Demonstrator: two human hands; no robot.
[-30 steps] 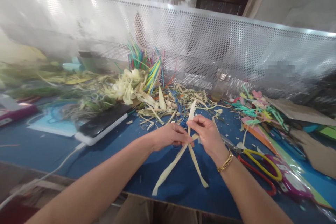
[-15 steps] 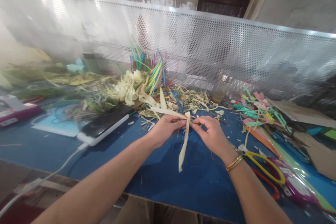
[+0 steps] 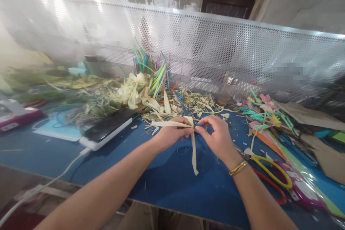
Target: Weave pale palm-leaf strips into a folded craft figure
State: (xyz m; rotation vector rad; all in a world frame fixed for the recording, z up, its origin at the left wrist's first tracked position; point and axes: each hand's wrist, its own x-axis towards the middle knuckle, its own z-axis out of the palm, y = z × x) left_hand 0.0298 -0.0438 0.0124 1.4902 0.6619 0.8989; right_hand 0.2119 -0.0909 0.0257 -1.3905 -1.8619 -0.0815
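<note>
Above the blue table [image 3: 178, 183], both my hands pinch a pale yellow leaf strip [image 3: 193, 151] at its fold. My left hand [image 3: 169, 134] grips the folded part, with one end of the strip pointing left over my knuckles. My right hand [image 3: 217, 136], with a gold bracelet on its wrist, pinches the same fold from the right with thumb and forefinger. The other end of the strip hangs down toward the table between my wrists.
A heap of leaf strips and scraps [image 3: 134, 95] and coloured straws [image 3: 151, 66] lies behind my hands. A phone on a white power bank [image 3: 107, 127] sits at left. Yellow-handled scissors [image 3: 269, 170], red scissors and coloured paper lie at right. A small jar [image 3: 226, 90] stands by the perforated metal screen.
The strip was folded: one second ago two ends hung down crossed, now one end points left and one hangs down. My hands have risen slightly and stayed pinched together.
</note>
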